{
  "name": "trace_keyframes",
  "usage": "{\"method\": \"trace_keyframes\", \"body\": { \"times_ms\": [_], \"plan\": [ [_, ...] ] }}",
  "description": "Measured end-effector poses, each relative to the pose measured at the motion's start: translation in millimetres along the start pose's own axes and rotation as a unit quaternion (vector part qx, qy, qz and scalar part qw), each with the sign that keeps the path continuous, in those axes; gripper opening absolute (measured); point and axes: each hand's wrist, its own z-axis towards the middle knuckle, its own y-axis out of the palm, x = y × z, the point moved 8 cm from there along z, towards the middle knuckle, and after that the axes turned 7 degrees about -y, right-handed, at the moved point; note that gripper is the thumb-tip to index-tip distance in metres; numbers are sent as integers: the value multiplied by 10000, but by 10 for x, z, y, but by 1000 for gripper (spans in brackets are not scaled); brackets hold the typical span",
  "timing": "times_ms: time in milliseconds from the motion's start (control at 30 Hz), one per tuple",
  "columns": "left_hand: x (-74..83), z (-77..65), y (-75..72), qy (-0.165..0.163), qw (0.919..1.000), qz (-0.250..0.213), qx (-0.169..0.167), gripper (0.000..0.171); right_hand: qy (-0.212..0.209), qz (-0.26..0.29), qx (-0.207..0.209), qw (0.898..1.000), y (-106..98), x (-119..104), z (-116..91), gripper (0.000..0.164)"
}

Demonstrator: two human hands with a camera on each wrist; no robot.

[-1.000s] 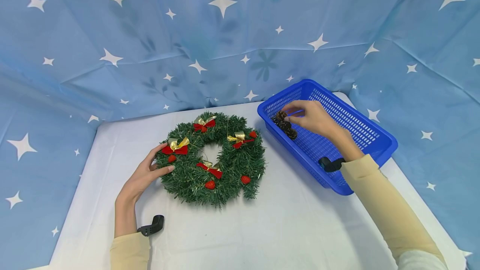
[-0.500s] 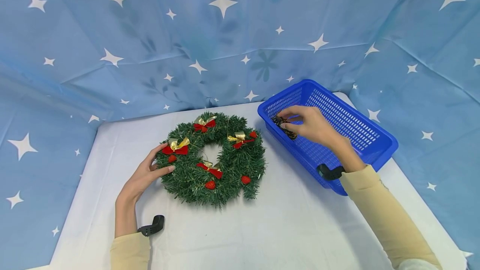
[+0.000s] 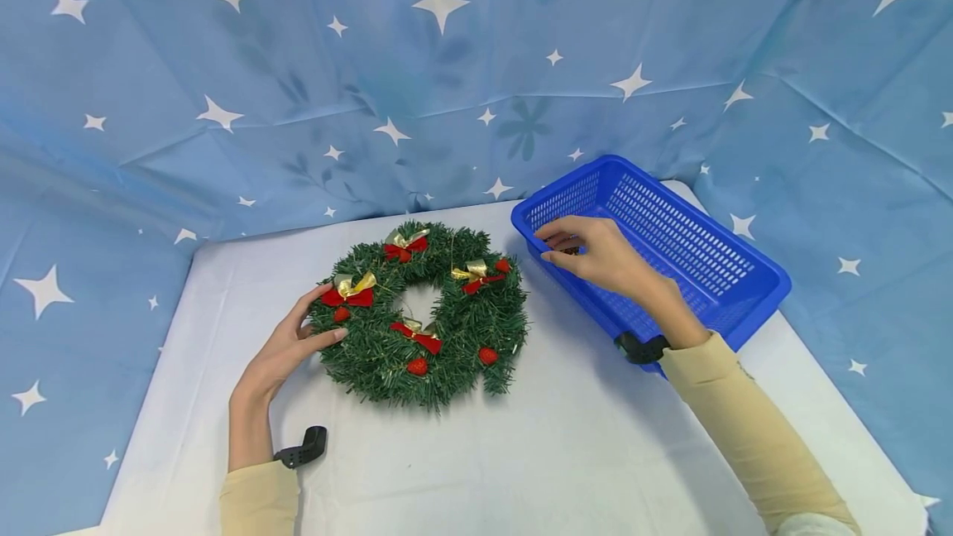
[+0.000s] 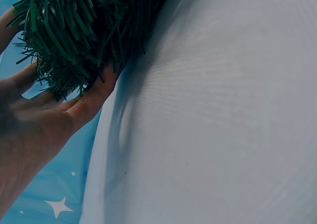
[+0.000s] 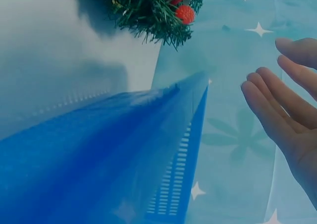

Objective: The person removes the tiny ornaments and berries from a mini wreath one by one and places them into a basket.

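A green wreath [image 3: 469,362] with red and gold bows and red strawberry-like berries lies on the white table. At its left edge, my left hand [image 3: 279,350] holds it with the thumb on the near side and the fingers around the rim. The left wrist view shows this hand's fingers [image 4: 94,97] against the greenery. My right hand [image 3: 606,255] is over the left end of the blue basket [image 3: 700,246], thumb and fingers apart. A pine cone [image 3: 572,251] shows behind them, mostly hidden. In the right wrist view nothing shows between the bent fingers [image 5: 270,87].
The basket's perforated wall stands at the table's back right, beside the wreath. White tabletop [image 3: 484,461] spreads in front of both. A blue curtain [image 3: 357,64] with white stars hangs behind and along the sides. A black camera [image 3: 301,447] is strapped to the left wrist.
My right hand has moved left and slightly down over the basket's left end, covering more of the pine cones. The left hand and wreath have not moved.
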Motion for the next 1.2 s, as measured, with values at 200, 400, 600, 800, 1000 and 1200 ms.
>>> {"method": "trace_keyframes", "body": {
  "times_ms": [200,400,600,800,1000,1200],
  "plan": [
    [-1,-7,-7,3,10000,-8,9,90,-127,-75,-15,9999,102,-39,23,28],
    [4,-4,-8,4,10000,3,10,90,-387,-198,-17,9991,242,-79,26,29],
    [9,-2,11,0,10000,-15,-6,90,-603,-464,40,9971,386,-115,29,29],
    [-9,5,24,-11,10000,-29,-6,90,-864,-698,270,9934,493,-161,35,26],
    [-27,7,13,-44,10000,-29,23,90,-744,-792,301,9936,613,-125,38,25],
    [-26,8,4,-54,10000,-29,22,91,-859,-1012,534,9897,687,-93,44,23]
  ]
}}
